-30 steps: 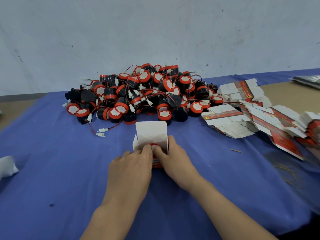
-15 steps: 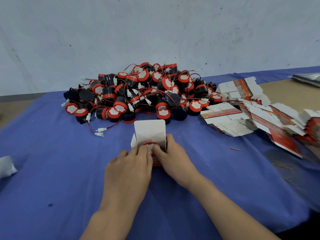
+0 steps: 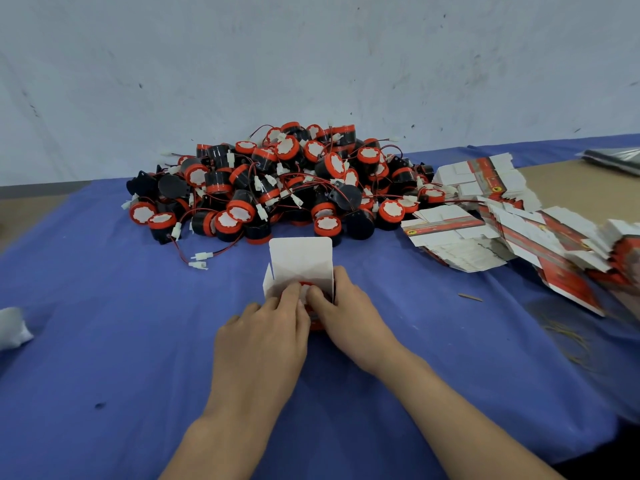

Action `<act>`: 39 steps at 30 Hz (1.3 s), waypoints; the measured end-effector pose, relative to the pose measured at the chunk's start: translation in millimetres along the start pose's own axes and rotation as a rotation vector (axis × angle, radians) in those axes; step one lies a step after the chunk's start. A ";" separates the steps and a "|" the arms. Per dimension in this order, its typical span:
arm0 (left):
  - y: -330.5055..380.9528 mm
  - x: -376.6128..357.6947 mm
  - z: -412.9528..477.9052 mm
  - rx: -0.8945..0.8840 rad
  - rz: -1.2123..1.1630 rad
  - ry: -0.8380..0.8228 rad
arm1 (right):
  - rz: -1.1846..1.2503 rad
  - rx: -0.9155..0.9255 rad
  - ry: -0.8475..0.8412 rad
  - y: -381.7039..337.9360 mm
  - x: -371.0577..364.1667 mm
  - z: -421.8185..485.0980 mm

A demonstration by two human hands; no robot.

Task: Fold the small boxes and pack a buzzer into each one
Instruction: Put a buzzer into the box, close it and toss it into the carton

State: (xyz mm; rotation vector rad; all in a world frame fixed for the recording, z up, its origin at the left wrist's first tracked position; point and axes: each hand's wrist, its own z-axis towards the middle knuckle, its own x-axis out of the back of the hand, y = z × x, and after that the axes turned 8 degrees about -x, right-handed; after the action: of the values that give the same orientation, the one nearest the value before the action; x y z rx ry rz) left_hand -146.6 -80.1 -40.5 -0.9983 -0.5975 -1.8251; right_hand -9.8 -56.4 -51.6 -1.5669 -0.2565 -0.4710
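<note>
Two hands: left hand [image 3: 263, 344], right hand [image 3: 349, 320]. One box [image 3: 300, 258] at the fingertips, one buzzer [image 3: 306, 285] in it. Beyond the hands: one buzzer pile [image 3: 284, 181], dozens, too tangled to count. Right of the right hand: flat boxes [image 3: 485, 216], several fanned stacks, number unclear; one splinter [image 3: 470, 297]. Far left of the left hand: one white lump [image 3: 10, 329].

Packing workshop: heaped buzzers [image 3: 277, 181], flat cartons [image 3: 485, 233].

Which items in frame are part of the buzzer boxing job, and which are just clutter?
In the job: open box, gripped by left hand and right hand; buzzer pile; flat box blanks.
Lying about: white wad, small sliver, dark packet.
</note>
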 end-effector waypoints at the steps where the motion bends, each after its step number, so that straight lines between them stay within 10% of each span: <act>1: -0.2 1.5 -1.7 0.012 -0.043 0.016 | -0.001 -0.001 0.002 0.3 0.4 -0.1; 21: -7.2 3.3 -2.8 0.308 -0.551 0.278 | 0.235 -0.008 -0.155 7.3 15.7 -2.4; 39: -26.4 -11.6 8.3 0.499 -1.075 0.092 | 0.101 -0.044 -0.136 17.3 25.1 9.9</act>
State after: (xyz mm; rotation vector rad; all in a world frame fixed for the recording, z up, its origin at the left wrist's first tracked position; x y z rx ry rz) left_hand -164.6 -56.5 -45.1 -0.2088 -1.6462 -2.3840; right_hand 21.5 -50.7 -55.9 -1.6487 -0.2708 -0.2936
